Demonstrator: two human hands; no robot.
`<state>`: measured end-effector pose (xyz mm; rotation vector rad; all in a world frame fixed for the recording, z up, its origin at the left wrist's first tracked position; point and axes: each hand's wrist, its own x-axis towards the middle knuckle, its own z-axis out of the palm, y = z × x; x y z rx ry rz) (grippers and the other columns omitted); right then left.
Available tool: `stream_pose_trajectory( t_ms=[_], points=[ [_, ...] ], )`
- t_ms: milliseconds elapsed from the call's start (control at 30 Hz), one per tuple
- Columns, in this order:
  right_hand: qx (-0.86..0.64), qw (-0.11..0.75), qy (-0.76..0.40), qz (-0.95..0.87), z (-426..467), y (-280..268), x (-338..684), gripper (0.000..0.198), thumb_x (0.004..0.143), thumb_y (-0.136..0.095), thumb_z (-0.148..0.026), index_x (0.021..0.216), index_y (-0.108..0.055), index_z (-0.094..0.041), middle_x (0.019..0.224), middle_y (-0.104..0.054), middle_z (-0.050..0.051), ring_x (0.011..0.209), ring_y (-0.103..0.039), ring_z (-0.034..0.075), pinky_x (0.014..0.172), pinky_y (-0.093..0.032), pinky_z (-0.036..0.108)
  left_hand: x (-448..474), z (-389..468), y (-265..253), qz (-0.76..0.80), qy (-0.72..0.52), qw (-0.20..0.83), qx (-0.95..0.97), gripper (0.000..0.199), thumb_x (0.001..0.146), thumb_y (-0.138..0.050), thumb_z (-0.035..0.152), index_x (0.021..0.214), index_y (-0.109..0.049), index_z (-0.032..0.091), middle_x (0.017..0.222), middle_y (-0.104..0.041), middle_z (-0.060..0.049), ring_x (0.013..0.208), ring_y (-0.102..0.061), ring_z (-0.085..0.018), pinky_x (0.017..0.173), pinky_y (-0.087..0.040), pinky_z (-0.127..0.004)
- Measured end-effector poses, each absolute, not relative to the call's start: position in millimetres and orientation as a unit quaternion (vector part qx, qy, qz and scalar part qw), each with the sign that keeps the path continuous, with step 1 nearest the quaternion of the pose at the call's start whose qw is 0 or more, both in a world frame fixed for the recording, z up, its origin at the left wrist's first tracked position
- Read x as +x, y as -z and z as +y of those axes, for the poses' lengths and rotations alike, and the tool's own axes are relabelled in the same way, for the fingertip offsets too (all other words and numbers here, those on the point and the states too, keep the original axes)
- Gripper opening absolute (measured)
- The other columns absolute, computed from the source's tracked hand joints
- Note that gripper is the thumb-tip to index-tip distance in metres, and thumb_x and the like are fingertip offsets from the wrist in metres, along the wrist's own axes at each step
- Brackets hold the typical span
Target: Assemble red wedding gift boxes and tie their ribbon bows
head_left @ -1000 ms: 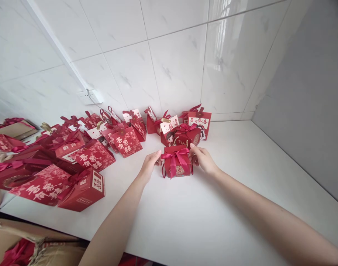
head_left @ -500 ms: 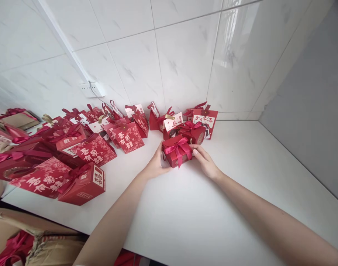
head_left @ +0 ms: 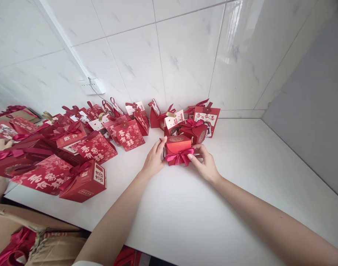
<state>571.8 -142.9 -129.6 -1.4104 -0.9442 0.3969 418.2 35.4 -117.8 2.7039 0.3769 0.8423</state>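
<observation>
Two bare hands cup a small red gift box (head_left: pixel 178 145) on the white tabletop (head_left: pixel 241 177), the left hand (head_left: pixel 154 159) pressed flat against its left side, the right hand (head_left: pixel 204 164) pinching its ribbon bow (head_left: pixel 180 156), just near the far row of red boxes (head_left: pixel 124 129).

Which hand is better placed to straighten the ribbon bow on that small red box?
Probably the right hand: its fingertips already touch the ribbon bow on the small red box. The left hand braces the box's left side.
</observation>
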Motion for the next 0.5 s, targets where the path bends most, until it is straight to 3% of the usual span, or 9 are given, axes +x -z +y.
stream_pose_trajectory(
  t_ms=[100, 267, 400, 500],
  points=[
    [-0.64, 0.652, -0.189, -0.361, -140, 130, 563, 0.055, 0.078, -0.069, -0.054, 0.116, -0.044, -0.024, 0.109, -0.065, 0.008, 0.092, -0.063, 0.022, 0.079, -0.053, 0.035, 419, 30, 115, 0.093, -0.294, 0.074, 0.948, 0.082, 0.083, -0.056, 0.009, 0.153, -0.019, 0.028, 0.148, -0.038, -0.011, 0.138, -0.039, -0.028, 0.113, -0.038, -0.042],
    [-0.632, 0.659, -0.204, -0.353, -136, 134, 561, 0.055, 0.08, -0.066, -0.056, 0.118, -0.046, -0.022, 0.111, -0.065, 0.01, 0.095, -0.062, 0.021, 0.084, -0.052, 0.036, 418, 24, 109, 0.062, -0.299, 0.047, 0.951, 0.081, 0.083, -0.051, 0.004, 0.153, -0.019, 0.031, 0.147, -0.039, -0.011, 0.138, -0.039, -0.028, 0.114, -0.037, -0.043],
    [-0.607, 0.67, -0.218, -0.369, -135, 136, 566, 0.054, 0.08, -0.068, -0.054, 0.117, -0.045, -0.023, 0.112, -0.063, 0.009, 0.091, -0.063, 0.02, 0.08, -0.053, 0.033, 418, 22, 109, 0.092, -0.288, 0.122, 0.945, 0.083, 0.083, -0.056, 0.009, 0.153, -0.018, 0.032, 0.147, -0.036, -0.01, 0.136, -0.041, -0.028, 0.11, -0.042, -0.04],
    [-0.591, 0.676, -0.206, -0.388, -134, 137, 567, 0.046, 0.084, -0.065, -0.05, 0.116, -0.046, -0.023, 0.117, -0.06, 0.008, 0.098, -0.061, 0.02, 0.085, -0.052, 0.033, 420, 25, 114, 0.119, -0.286, 0.235, 0.921, 0.089, 0.08, -0.061, 0.012, 0.153, -0.016, 0.033, 0.147, -0.031, -0.011, 0.127, -0.049, -0.026, 0.103, -0.049, -0.039]
  ],
)
